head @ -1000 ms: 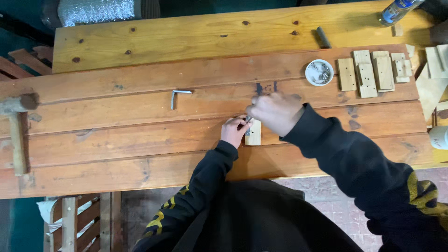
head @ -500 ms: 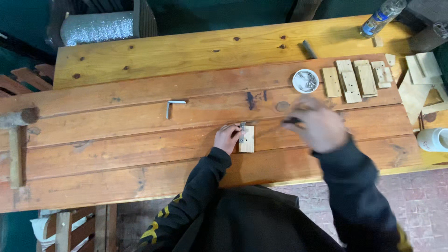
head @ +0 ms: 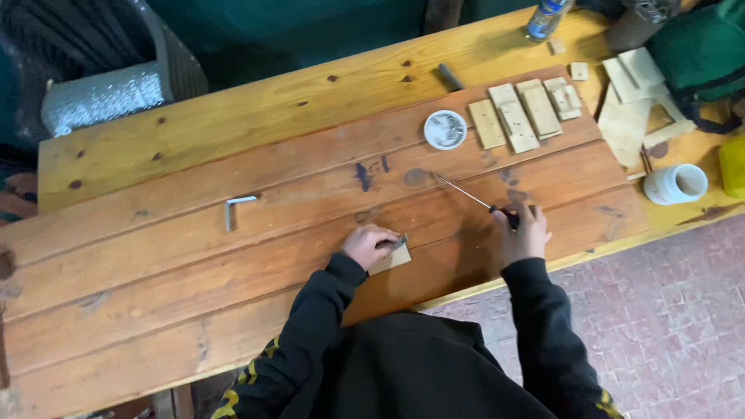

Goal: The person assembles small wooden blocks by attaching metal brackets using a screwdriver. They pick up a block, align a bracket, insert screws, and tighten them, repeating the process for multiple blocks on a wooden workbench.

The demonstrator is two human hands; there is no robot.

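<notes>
- A round white dish (head: 445, 129) sits on the desk (head: 155, 271) at about 12 o'clock from the hands; its contents are small, grey and too blurred to name.
- A white cup (head: 676, 184) stands at 3 o'clock near the desk edge; its inside looks dark, contents unclear.
- A small pale wood block (head: 392, 258) lies flat near the front edge, just at 3 o'clock of the left hand (head: 367, 246).
- The left hand is curled, fingers pinching a small dark metal piece (head: 398, 241) on the block; what it is cannot be told.
- The right hand (head: 525, 235) is closed round a dark-handled screwdriver (head: 472, 194), its thin shaft pointing to 10 o'clock.
- Wood slats (head: 518, 116) lie at 1 o'clock; a bottle (head: 545, 17) is cut off at the top.
</notes>
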